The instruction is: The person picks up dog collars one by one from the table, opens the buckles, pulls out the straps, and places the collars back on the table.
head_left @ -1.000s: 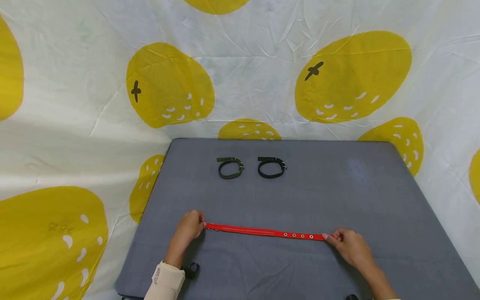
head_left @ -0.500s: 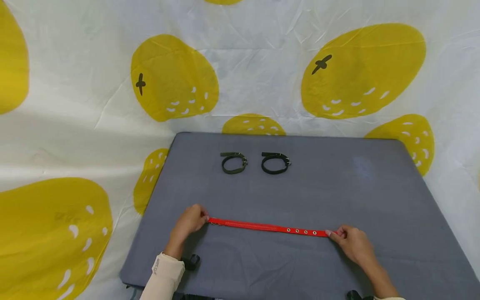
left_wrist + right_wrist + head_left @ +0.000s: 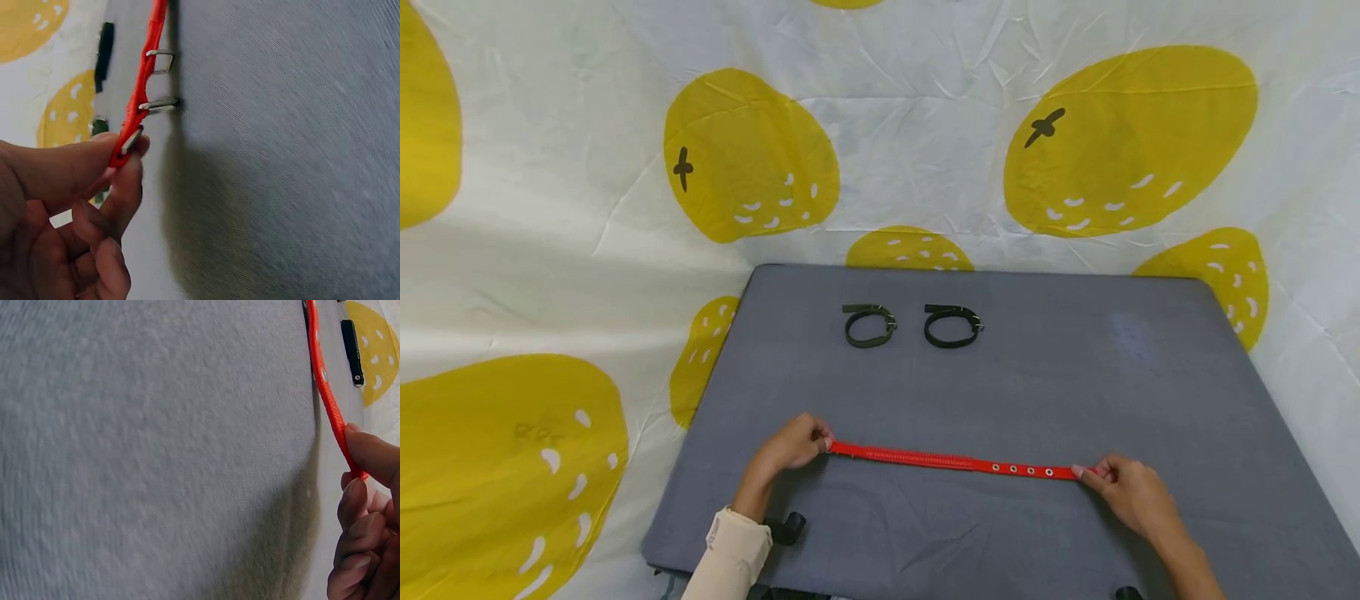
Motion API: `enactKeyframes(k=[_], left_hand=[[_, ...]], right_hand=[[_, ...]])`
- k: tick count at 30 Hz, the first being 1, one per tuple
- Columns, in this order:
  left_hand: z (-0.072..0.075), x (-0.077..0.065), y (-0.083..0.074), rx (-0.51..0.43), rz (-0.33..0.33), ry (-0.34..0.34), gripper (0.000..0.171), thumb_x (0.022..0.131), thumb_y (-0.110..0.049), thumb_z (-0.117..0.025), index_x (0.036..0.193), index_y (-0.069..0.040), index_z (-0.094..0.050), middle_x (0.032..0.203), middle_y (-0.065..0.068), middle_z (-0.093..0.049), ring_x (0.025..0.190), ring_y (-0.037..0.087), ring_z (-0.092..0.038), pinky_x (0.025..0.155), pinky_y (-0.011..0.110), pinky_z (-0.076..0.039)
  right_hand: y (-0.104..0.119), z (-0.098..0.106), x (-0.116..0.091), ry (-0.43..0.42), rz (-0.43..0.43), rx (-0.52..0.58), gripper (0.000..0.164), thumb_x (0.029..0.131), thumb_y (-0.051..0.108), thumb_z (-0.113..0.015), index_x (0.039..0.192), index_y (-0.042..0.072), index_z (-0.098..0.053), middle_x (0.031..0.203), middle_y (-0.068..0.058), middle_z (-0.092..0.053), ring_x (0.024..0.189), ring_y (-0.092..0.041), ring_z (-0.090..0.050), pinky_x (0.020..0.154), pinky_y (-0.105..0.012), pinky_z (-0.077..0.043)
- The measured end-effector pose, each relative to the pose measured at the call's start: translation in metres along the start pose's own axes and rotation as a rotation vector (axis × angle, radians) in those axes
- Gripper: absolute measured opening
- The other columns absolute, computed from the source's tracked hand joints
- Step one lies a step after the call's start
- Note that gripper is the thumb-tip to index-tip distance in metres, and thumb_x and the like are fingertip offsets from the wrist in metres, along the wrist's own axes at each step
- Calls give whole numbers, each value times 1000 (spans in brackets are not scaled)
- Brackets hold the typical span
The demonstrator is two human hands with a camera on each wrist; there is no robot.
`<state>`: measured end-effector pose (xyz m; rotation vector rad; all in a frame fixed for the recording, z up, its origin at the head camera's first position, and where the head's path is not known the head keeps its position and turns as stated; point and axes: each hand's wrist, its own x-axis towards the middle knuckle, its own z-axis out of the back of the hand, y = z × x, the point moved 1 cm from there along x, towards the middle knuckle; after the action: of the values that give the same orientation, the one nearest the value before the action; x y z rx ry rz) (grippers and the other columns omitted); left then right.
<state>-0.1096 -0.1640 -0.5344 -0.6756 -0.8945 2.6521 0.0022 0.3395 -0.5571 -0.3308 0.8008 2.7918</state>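
A red collar (image 3: pixel 925 459) is stretched nearly straight between both hands, low over the grey table, with metal eyelets along its right half. My left hand (image 3: pixel 793 442) pinches its buckle end between thumb and fingers. In the left wrist view, metal loops (image 3: pixel 161 106) stick out from the strap beside the fingertips. My right hand (image 3: pixel 1131 492) pinches the opposite, eyeleted end; the right wrist view shows the thumb (image 3: pixel 372 450) on the strap's tip. The strap casts a shadow on the cloth just beneath it.
Two coiled dark collars with buckles, one olive green (image 3: pixel 870 327) and one black (image 3: pixel 952 327), lie toward the back of the grey table (image 3: pixel 1075 375). Behind and beside the table hangs a white sheet (image 3: pixel 917 158) with yellow fruit prints.
The view has tilted a little downward. Both hands, still pinching the red collar's ends, have moved slightly to the right. The two dark collars stay where they lie on the table.
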Motion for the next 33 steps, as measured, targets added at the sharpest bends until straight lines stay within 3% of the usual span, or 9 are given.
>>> enactKeyframes(k=[7,14,23,28,33], left_hand=[[1,-3,1,85,167,-34,13,85,-2,-76,76,-8,-68,70,0,-60,64,15,-51,59,28,-43],[1,-3,3,153,210,-103,16,84,-8,-79,78,-10,-65,73,1,-59,66,18,-51,60,30,-43],[4,-6,-2,114,161,-127,17,84,-3,-77,74,-11,-67,68,-1,-59,61,15,-51,56,28,-42],[18,-7,-11,77,113,-166,15,88,-5,-75,76,-9,-67,68,0,-58,61,15,-51,57,29,-43],[39,4,-35,92,21,-185,10,93,-13,-72,84,-9,-70,73,0,-62,64,15,-53,59,30,-45]], right_hand=[[6,-8,-2,-40,-1,-18,46,90,58,-67,80,14,-64,64,3,-52,58,-15,-45,50,-31,-31],[2,-18,-5,-119,-5,-55,45,87,58,-71,75,16,-60,59,2,-51,55,-17,-48,47,-34,-32],[1,-13,-6,-142,7,-38,39,92,50,-69,76,16,-62,60,3,-50,55,-16,-46,47,-33,-30],[0,1,-2,-193,41,-31,40,98,47,-63,76,13,-63,59,3,-48,52,-13,-43,45,-31,-30],[13,22,15,-284,122,-41,36,98,34,-65,71,13,-58,57,3,-46,50,-12,-40,44,-28,-29]])
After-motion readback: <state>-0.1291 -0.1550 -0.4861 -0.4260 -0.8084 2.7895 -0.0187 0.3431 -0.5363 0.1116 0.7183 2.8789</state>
